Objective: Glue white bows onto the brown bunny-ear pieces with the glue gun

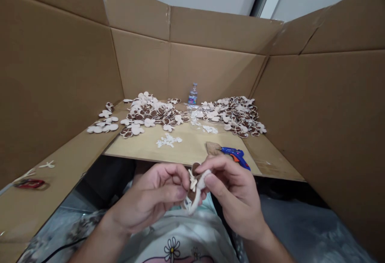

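My left hand [150, 198] and my right hand [231, 194] meet just in front of the board's near edge, both pinched on one small cream-and-brown mouse-ear shaped piece [194, 192]. A tiny cream bow [192, 182] sits on the piece between my thumbs. A blue glue gun [236, 155] lies on the board just beyond my right hand. Its orange trigger faces me.
On the light board [144, 148] lie two heaps of similar pieces, one at the left [150, 114] and one at the right [237, 116], with small cream bows [168, 140] between. A water bottle [193, 94] stands at the back. Cardboard walls [325, 106] enclose all sides. Red scissors [30, 183] lie far left.
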`<move>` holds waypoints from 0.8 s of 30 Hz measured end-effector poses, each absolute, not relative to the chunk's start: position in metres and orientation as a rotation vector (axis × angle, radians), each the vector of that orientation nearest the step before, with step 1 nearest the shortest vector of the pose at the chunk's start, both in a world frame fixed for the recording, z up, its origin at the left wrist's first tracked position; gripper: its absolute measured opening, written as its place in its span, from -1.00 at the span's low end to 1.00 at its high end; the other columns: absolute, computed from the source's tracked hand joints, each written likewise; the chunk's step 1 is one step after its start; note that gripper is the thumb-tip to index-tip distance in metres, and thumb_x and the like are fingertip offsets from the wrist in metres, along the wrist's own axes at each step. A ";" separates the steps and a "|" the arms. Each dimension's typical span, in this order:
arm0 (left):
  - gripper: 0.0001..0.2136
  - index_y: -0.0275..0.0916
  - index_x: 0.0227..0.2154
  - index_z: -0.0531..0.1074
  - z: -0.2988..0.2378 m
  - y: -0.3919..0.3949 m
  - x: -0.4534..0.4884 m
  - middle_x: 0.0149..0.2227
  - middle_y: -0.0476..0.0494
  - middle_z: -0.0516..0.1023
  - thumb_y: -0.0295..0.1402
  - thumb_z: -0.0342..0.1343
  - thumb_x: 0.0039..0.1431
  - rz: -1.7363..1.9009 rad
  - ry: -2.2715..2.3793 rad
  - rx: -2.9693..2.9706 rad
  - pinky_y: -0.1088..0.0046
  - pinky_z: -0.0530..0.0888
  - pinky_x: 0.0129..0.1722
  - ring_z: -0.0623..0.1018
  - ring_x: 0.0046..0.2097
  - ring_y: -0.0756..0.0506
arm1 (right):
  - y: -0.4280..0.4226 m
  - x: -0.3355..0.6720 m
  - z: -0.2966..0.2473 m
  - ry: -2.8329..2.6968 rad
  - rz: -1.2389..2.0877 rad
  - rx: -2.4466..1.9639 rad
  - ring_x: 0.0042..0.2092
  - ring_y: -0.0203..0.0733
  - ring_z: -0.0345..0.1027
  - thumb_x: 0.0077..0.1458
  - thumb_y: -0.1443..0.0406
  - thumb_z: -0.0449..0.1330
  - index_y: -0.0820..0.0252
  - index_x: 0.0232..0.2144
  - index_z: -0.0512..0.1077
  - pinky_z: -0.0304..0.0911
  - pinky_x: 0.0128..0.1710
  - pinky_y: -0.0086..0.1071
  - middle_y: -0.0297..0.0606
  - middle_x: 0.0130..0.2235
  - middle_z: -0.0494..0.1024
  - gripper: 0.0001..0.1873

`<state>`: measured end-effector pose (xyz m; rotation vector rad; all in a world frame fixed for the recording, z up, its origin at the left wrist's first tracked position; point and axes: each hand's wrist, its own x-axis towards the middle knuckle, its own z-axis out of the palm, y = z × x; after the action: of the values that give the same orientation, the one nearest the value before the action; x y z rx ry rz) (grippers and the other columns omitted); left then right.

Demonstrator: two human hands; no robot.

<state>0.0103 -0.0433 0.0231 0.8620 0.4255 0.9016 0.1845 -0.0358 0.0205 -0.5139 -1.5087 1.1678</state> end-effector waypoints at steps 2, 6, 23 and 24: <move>-0.91 -0.26 -0.44 0.51 0.023 -0.043 0.010 -0.48 -0.09 0.51 -0.43 0.29 -0.03 0.895 0.425 0.849 0.53 0.42 -0.42 0.51 -0.43 -0.01 | -0.036 0.184 0.020 -1.521 1.148 -0.515 -0.51 -0.34 0.46 0.18 0.24 0.20 0.14 -0.25 0.46 0.43 -0.55 -0.50 -0.32 -0.42 0.53 -0.88; -0.89 -0.29 -0.41 0.51 0.022 -0.037 0.009 -0.44 -0.11 0.51 -0.37 0.28 0.00 0.915 0.445 0.900 0.51 0.42 -0.36 0.50 -0.39 -0.02 | -0.029 0.189 0.014 -1.570 1.070 -0.539 -0.46 -0.35 0.46 0.21 0.30 0.16 0.12 -0.19 0.47 0.42 -0.48 -0.50 -0.33 -0.40 0.55 -0.87; -0.83 -0.25 -0.49 0.52 -0.038 0.039 -0.018 -0.26 -0.16 0.65 -0.24 0.25 0.02 0.738 1.163 1.707 0.37 0.44 -0.07 0.59 -0.14 -0.13 | 0.025 0.252 -0.036 -1.926 1.134 -0.962 -0.40 -0.20 0.48 0.08 0.15 0.27 0.21 -0.35 0.56 0.40 -0.42 -0.41 -0.23 -0.41 0.61 -0.77; -0.76 -0.24 -0.52 0.52 -0.042 0.048 -0.028 -0.26 -0.15 0.65 -0.22 0.12 0.14 0.786 1.353 1.831 0.38 0.45 -0.07 0.60 -0.14 -0.13 | 0.029 0.262 -0.037 -1.853 0.922 -1.034 -0.26 -0.14 0.52 0.10 0.13 0.24 0.19 -0.14 0.53 0.44 -0.31 -0.35 -0.15 -0.24 0.62 -0.67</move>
<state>-0.0276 0.0483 -0.0418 1.8305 1.3529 0.7861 0.2618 0.0288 -0.0373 -1.0338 -1.8528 0.9218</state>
